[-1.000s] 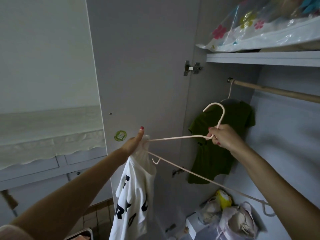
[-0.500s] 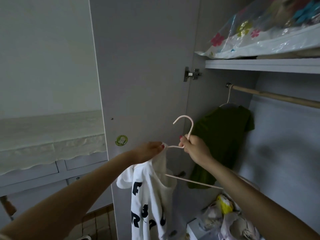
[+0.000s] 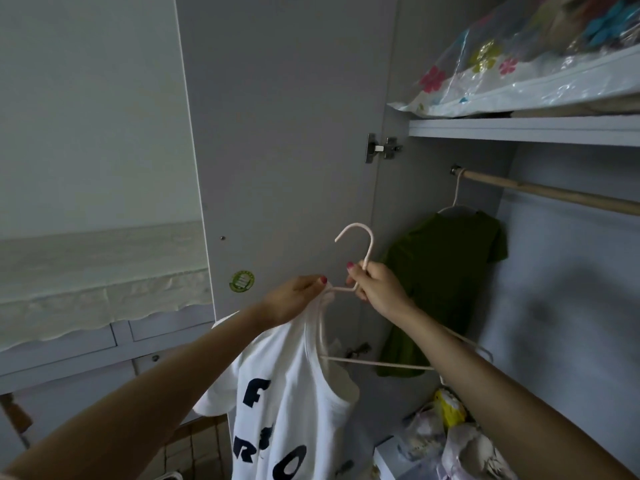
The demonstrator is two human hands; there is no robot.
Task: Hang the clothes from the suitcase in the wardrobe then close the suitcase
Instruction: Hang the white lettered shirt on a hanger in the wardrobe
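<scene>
1. The wardrobe door (image 3: 284,140) stands open at the left, with a round green sticker (image 3: 241,281) on its inner face.
2. The left hand (image 3: 294,301) grips the shoulder of a white T-shirt (image 3: 287,403), fingers curled tight on the fabric where it meets the hanger's arm.
3. The T-shirt (dark block letters on its front) hangs below that hand, in front of the open wardrobe, with 1 arm of the hanger inside its neck opening.
4. The pale pink hanger (image 3: 363,258) points its hook upward; its bottom bar runs right, behind the right forearm.
5. The right hand (image 3: 379,287) is clamped on the hanger's neck just under the hook.
6. A green shirt (image 3: 446,289) hangs on its own hanger from the wooden rail (image 3: 554,194), at the rail's left end.
7. Above the rail, a flowered plastic bag (image 3: 519,74) lies on the shelf (image 3: 519,129); more bags (image 3: 460,445) sit on the wardrobe floor.
</scene>
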